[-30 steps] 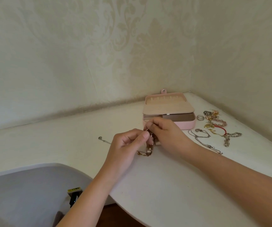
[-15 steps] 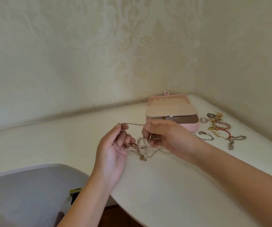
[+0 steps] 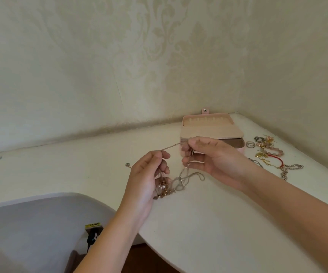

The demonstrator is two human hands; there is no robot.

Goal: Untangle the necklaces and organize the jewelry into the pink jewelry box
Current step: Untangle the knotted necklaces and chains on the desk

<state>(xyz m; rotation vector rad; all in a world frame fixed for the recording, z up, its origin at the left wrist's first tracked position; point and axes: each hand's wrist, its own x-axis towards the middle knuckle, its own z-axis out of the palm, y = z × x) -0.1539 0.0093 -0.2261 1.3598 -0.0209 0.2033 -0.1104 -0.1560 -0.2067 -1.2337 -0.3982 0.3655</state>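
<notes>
A tangle of necklaces [image 3: 176, 182] hangs between both hands just above the white table [image 3: 208, 223]. My left hand [image 3: 145, 178] pinches a thin chain at its top, palm turned toward me. My right hand [image 3: 212, 156] pinches the other end of that chain, which stretches taut between the hands. Beaded and gold parts droop onto the table below my left hand. The pink jewelry box [image 3: 208, 128] stands open right behind my right hand, its front partly hidden.
A pile of loose jewelry [image 3: 271, 154] with rings, a red cord and chain bracelets lies right of the box, near the wall corner. A small pendant end [image 3: 127, 165] lies left of my left hand. A grey chair back [image 3: 31, 229] stands below the table's curved edge.
The hands have pulled apart and lifted, stretching one thin chain between them. The bundle has loosened and hangs lower. The view has shifted slightly.
</notes>
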